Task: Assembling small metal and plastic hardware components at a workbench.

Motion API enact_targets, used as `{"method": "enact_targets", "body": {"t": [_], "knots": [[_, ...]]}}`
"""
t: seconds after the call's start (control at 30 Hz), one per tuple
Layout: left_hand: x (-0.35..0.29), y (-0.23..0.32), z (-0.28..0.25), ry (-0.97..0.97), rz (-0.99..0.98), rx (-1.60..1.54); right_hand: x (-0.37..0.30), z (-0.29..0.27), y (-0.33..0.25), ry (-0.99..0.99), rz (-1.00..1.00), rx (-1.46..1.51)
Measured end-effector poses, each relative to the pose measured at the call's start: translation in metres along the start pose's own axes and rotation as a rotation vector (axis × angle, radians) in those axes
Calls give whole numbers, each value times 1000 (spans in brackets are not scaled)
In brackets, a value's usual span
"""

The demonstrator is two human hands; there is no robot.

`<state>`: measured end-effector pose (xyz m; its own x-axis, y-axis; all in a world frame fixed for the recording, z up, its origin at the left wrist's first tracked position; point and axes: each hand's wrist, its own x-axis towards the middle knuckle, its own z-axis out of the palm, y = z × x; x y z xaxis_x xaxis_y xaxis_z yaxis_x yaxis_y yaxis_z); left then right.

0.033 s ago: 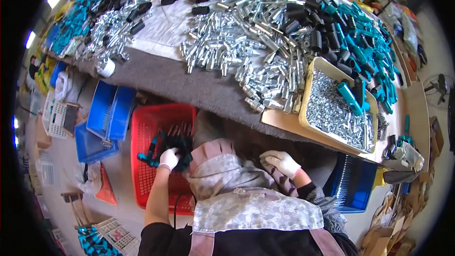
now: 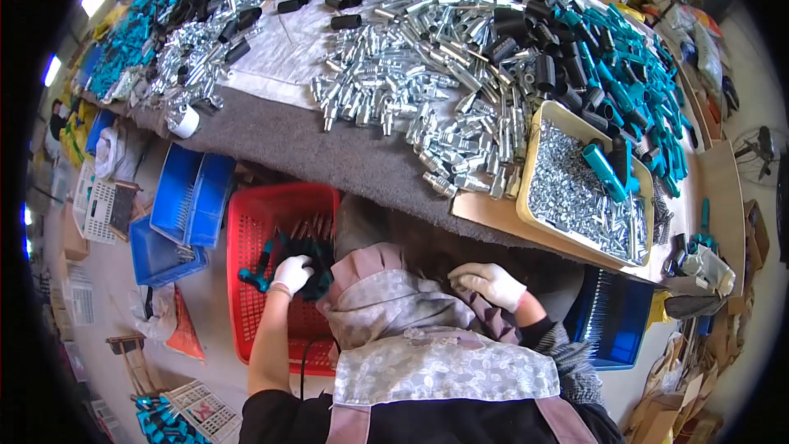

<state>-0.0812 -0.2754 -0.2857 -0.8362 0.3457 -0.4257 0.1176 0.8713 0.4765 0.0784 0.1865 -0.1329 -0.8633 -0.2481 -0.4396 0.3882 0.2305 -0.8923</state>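
My left hand (image 2: 293, 275), in a white glove, is inside the red plastic basket (image 2: 236, 279) to the left of my lap. Its fingers are curled in over dark and teal pieces; what they grip is hidden under the glove. Beside it lies a teal and black tool with a handle (image 2: 260, 270), and several thin metal rods (image 2: 311, 226) stick up behind. My right hand (image 2: 491, 283), also gloved in white, rests by my right thigh over the patterned apron (image 2: 436, 370). Its fingers stretch loosely to the left, with nothing visible in them.
Ahead, a bench with a grey cloth edge (image 2: 329, 152) bears heaps of metal fittings (image 2: 386, 74), black sleeves (image 2: 567, 70) and teal handles (image 2: 633, 99). A cream tray (image 2: 526, 197) of small metal parts stands on its right. Blue bins (image 2: 177, 197) sit left; another blue bin (image 2: 629, 337) is at right.
My left hand has shifted slightly left and down within the basket, and the teal and black pieces around it have moved a little. My right hand has barely moved.
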Motion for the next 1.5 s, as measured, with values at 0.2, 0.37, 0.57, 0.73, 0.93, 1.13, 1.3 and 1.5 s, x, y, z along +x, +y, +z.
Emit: {"method": "enact_targets", "body": {"t": [0.2,0.37,0.57,0.73,0.93,1.13,1.3,1.5], "knots": [[-51,194,-186,-205,371,-456,-3,-57,-185,-141,-505,-520],[-10,308,-253,0,760,-112,111,-127,-233,587,-548,-1035],[151,373,-269,460,735,369,189,-113,-248,692,-34,-1622],[224,403,-247,426,565,781,205,-109,-228,804,-85,-1546],[236,417,-250,376,602,1004,195,-122,-247,715,75,-1404],[171,414,-252,739,749,273,154,-131,-257,801,-4,-1191],[35,382,-239,608,849,-650,33,-83,-239,735,-565,-853],[-75,366,-147,37,947,-1121,-45,-1,-156,443,-327,-506]]}}
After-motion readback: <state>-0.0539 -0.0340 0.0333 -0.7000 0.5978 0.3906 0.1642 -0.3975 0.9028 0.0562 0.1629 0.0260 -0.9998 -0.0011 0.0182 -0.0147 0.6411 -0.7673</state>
